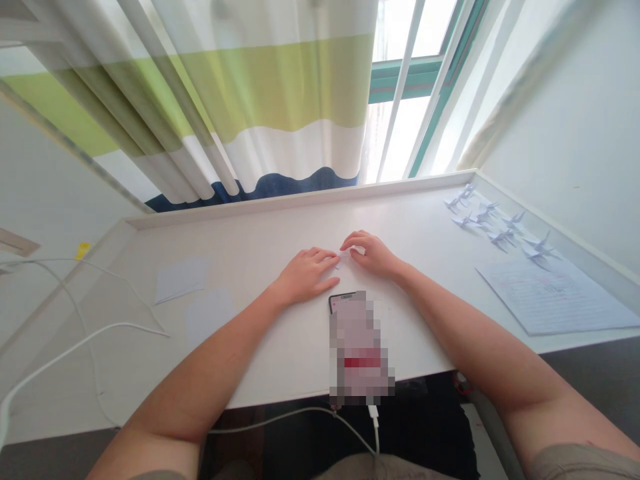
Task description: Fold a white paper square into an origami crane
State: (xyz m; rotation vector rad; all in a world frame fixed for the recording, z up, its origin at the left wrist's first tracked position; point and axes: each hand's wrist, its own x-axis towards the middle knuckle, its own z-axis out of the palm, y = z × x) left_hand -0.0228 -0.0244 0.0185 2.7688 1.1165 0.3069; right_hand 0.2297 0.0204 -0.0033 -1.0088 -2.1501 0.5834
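A small piece of folded white paper (pixel 336 265) lies on the white desk between my hands, partly hidden by fingers and hard to make out against the surface. My left hand (pixel 306 275) rests palm down at its left, fingers stretched out over the paper and thumb apart. On the other side, my right hand (pixel 374 255) has its fingers curled, with thumb and forefinger closed at the paper's right edge. Just below the hands lies a phone (pixel 340 301), its screen blurred out and its lower end at the desk's front edge.
Several folded paper cranes (pixel 503 235) stand at the right rear, above a stack of written sheets (pixel 555 300). White paper squares (pixel 180 279) lie at left. White cables (pixel 120 326) cross the left side; another cable (pixel 373 420) runs to the phone. A raised rim (pixel 300 197) borders the desk.
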